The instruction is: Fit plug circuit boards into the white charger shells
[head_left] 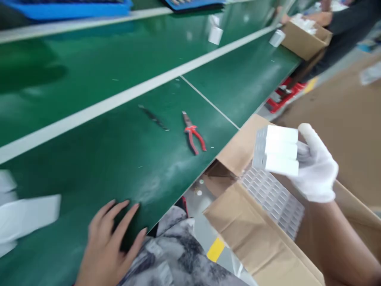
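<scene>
In my gloved right hand (317, 169) are several white box-shaped pieces (281, 150), held side by side over an open cardboard box (247, 230). Inside that box lies a pale tray with a grid of cells (272, 198). My bare left hand (111, 242) rests on the green table (166, 174) by its near edge, fingers spread, with nothing in it. Pliers with red handles (194, 135) and a thin dark tool (153, 117), too blurred to name, lie on the table beyond my left hand.
Blurred white pieces (29, 216) lie at the left. A white piece (215, 33) stands across the white strip (139, 89), another (277, 38) farther right. Blue trays (74, 11) line the back. A person handles a cardboard box (306, 39) at the far right.
</scene>
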Available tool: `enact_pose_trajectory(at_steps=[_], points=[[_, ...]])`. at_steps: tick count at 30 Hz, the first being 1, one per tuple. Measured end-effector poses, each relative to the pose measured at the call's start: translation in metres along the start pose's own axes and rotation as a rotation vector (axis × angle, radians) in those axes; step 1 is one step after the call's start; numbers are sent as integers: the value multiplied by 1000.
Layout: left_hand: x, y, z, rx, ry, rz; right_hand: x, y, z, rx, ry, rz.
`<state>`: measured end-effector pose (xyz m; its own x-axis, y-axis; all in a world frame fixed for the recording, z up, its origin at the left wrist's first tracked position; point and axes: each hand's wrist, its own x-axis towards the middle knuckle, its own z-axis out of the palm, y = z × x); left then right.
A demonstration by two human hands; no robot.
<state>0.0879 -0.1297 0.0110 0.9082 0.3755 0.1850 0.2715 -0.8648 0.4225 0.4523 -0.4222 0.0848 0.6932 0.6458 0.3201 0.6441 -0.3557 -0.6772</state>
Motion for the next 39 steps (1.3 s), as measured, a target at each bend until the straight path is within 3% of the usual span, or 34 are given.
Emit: enact_pose_trajectory(at_steps=[4, 7, 10, 12, 14, 17, 21, 24, 28, 32, 39], points=[[-24, 2, -24, -161, 50, -103, 26, -120, 91, 56, -491, -444], [-52, -3, -52, -177, 213, -203, 30, -207, 172, -173, -789, -956], [-86, -16, -72, -102, 300, -314, 24, -271, 242, -325, -844, -1337], [-103, -27, -77, -80, 308, -394, 22, -297, 276, -312, -853, -1470], [-114, -38, -76, -77, 337, -464, 25, -312, 297, -299, -876, -1534], [-120, -51, -74, -69, 389, -506, 38, -316, 305, -284, -913, -1475], [-117, -60, -80, -4, 396, -436, 42, -291, 292, -152, -731, -976], [-109, -63, -85, 74, 358, -351, 20, -265, 287, -135, -759, -727], [-95, -65, -84, 128, 358, -313, -12, -248, 300, -145, -787, -620], [-95, -69, -84, 186, 374, -282, -16, -243, 312, -38, -734, -576], [-146, -80, -113, 300, 320, -368, 9, -241, 310, -28, -732, -519]])
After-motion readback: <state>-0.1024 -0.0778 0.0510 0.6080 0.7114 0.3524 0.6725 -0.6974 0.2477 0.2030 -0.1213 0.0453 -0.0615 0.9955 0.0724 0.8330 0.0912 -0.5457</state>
